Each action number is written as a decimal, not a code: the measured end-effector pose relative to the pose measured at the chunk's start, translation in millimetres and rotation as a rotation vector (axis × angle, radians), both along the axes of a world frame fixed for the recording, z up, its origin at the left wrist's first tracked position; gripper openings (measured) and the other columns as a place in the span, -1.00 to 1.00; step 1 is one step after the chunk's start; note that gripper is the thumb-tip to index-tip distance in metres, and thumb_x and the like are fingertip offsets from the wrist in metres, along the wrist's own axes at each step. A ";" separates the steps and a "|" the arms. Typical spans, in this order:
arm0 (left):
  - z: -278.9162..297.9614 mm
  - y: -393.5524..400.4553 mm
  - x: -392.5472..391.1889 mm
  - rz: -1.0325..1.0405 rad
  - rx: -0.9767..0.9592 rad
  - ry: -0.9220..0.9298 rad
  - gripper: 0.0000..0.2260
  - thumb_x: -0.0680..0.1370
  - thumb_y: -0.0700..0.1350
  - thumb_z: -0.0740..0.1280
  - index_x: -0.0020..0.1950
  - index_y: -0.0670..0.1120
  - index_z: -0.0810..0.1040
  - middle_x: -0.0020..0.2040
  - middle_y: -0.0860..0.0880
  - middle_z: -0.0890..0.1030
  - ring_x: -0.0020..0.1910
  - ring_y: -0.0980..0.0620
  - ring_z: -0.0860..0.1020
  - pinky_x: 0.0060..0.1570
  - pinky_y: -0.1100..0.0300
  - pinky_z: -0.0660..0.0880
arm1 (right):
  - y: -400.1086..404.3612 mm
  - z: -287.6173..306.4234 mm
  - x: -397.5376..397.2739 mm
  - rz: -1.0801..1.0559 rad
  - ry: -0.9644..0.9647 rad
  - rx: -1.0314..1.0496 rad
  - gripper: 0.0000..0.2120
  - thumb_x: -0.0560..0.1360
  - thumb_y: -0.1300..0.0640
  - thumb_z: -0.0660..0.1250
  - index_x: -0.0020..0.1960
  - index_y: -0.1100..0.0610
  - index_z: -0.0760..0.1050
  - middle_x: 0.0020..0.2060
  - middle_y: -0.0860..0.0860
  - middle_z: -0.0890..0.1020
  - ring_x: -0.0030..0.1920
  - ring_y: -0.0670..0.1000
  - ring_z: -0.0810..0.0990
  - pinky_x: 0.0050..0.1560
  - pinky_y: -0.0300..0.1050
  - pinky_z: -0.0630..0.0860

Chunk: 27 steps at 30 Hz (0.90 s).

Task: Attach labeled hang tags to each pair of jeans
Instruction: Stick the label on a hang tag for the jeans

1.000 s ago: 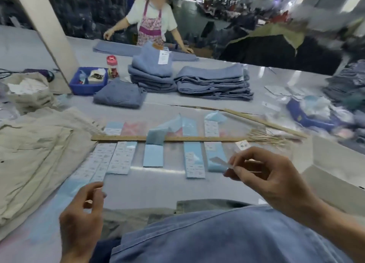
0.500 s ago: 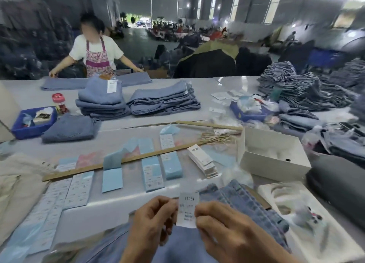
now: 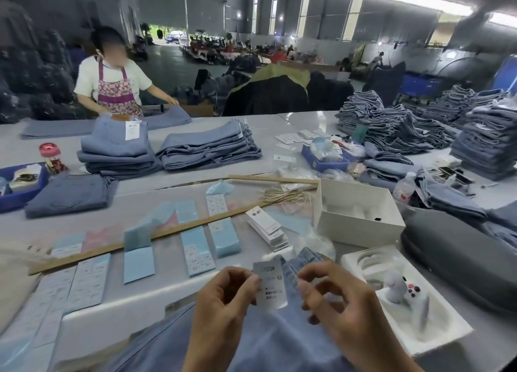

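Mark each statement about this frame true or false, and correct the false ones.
1. The left hand pinches a white label by its edge. True.
2. The label is already fixed to the jeans under the hands. False: it is held up between the hands, above the denim.
3. A stack of white hang tags lies just left of the open white box. True.
4. The long wooden ruler lies across the sticker sheets. True.
5. The right hand holds a pair of scissors. False: no tool shows in it; its fingers curl near the label's right edge.
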<state>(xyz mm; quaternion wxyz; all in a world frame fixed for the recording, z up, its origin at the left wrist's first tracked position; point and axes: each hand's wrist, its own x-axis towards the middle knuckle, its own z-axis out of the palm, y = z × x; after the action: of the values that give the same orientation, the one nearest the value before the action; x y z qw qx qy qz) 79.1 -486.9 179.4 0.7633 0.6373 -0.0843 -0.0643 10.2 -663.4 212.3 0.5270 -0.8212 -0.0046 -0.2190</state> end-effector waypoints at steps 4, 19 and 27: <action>1.9 -12.0 -14.1 0.006 0.076 -0.148 -0.91 0.47 -0.05 0.44 -0.21 -0.02 0.61 -0.31 -0.07 0.66 -0.38 0.04 0.55 -0.38 0.25 0.42 | -3.0 -5.0 2.3 0.026 0.235 0.231 -0.95 0.48 0.11 0.49 -0.10 -0.04 0.66 -0.24 0.07 0.69 -0.26 0.02 0.66 -0.32 -0.08 0.62; -23.5 2.3 -25.2 0.127 0.235 -0.054 -0.88 0.56 -0.17 0.45 -0.18 -0.06 0.67 -0.31 0.00 0.67 -0.34 0.16 0.57 -0.29 0.25 0.49 | -1.9 -41.7 -8.3 0.045 0.407 0.435 -0.75 0.58 0.32 0.35 -0.20 0.07 0.62 -0.36 0.07 0.62 -0.36 -0.05 0.52 -0.35 -0.27 0.50; -80.0 31.8 -25.3 0.080 0.444 -0.184 -0.79 0.50 -0.19 0.47 -0.16 0.15 0.62 -0.22 0.14 0.61 -0.28 0.16 0.54 -0.15 0.34 0.47 | 6.6 -47.0 -8.9 -0.104 0.438 0.434 -0.78 0.57 0.36 0.34 -0.22 0.18 0.59 -0.38 0.06 0.62 -0.37 -0.06 0.57 -0.34 -0.28 0.53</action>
<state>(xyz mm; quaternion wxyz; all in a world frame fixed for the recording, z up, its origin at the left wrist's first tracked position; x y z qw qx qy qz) 53.9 -455.1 99.4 0.5956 0.7954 -0.1119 0.0074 1.2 -656.8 165.3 0.6666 -0.7163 0.1978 -0.0596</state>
